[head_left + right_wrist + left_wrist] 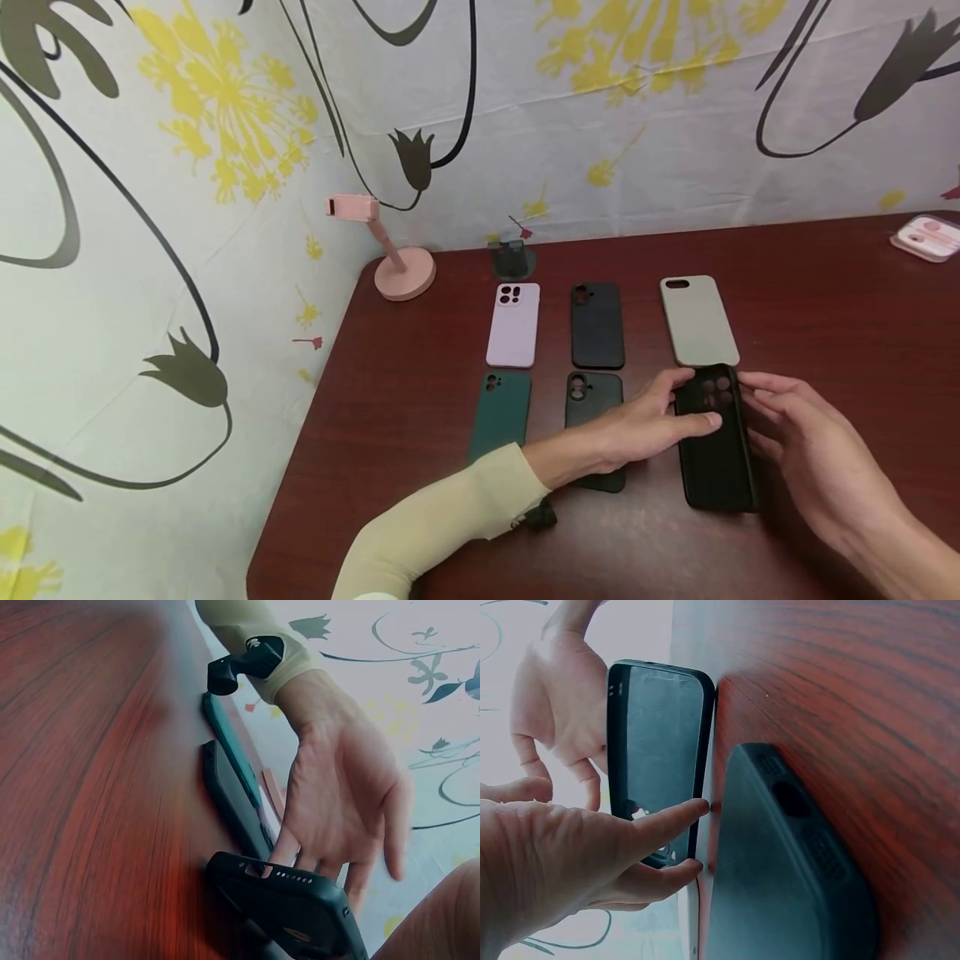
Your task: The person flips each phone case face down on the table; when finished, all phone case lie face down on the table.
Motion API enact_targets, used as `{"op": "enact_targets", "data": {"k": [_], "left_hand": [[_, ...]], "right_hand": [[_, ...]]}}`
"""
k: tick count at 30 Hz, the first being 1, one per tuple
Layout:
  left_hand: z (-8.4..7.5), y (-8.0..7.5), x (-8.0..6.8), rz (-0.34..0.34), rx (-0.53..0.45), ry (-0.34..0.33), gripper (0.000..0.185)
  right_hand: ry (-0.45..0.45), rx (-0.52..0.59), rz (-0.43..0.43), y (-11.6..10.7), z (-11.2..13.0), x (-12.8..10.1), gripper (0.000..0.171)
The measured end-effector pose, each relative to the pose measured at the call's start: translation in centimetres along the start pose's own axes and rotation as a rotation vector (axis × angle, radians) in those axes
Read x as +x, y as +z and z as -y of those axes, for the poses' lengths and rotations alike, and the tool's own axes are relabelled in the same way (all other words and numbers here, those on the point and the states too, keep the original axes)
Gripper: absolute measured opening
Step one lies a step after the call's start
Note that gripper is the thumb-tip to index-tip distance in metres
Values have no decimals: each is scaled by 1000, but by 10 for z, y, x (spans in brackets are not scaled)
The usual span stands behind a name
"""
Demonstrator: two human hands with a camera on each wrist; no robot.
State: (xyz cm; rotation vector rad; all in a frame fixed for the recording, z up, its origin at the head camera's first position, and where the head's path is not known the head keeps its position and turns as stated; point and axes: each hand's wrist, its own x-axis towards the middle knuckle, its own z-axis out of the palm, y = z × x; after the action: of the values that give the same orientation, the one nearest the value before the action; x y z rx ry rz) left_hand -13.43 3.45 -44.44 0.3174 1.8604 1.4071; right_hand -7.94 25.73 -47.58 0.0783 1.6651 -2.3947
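Observation:
A black phone case (716,467) is tilted up off the dark red table, its hollow inner side facing me in the head view. My left hand (645,425) holds it near the camera cutouts, thumb over the inside and a finger at the top left edge. My right hand (817,450) is at the case's right side, its loosely bent fingers (772,387) reaching the upper edge. The right wrist view shows the lower end of the held case (292,876), with the left hand (337,787) behind it. Just beyond lies a pale grey case (701,321).
Left of the held case lie a lilac case (513,325), a black case (597,325), a teal case (501,417) and a dark green case (592,392). A pink phone stand (405,273) and a dark stand (512,260) stand at the back. An earphone box (928,237) lies far right.

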Motion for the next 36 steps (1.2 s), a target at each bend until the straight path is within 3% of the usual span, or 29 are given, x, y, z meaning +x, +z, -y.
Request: {"op": "enact_targets", "data": {"k": [11,20,25,36], "left_hand": [[5,0,0,38,-21,57,63],[5,1,-2,5,-2,25,75],[6,0,-3,-25,31,43,81],[10,-5,-6,1,-72,61,88]], "right_hand": [[-69,47,104,8,2,1,40],[-33,30,102,13,1,2,39],[-1,-5,112,18,1,2,39],[64,-114,118,22,1,4,36]]}}
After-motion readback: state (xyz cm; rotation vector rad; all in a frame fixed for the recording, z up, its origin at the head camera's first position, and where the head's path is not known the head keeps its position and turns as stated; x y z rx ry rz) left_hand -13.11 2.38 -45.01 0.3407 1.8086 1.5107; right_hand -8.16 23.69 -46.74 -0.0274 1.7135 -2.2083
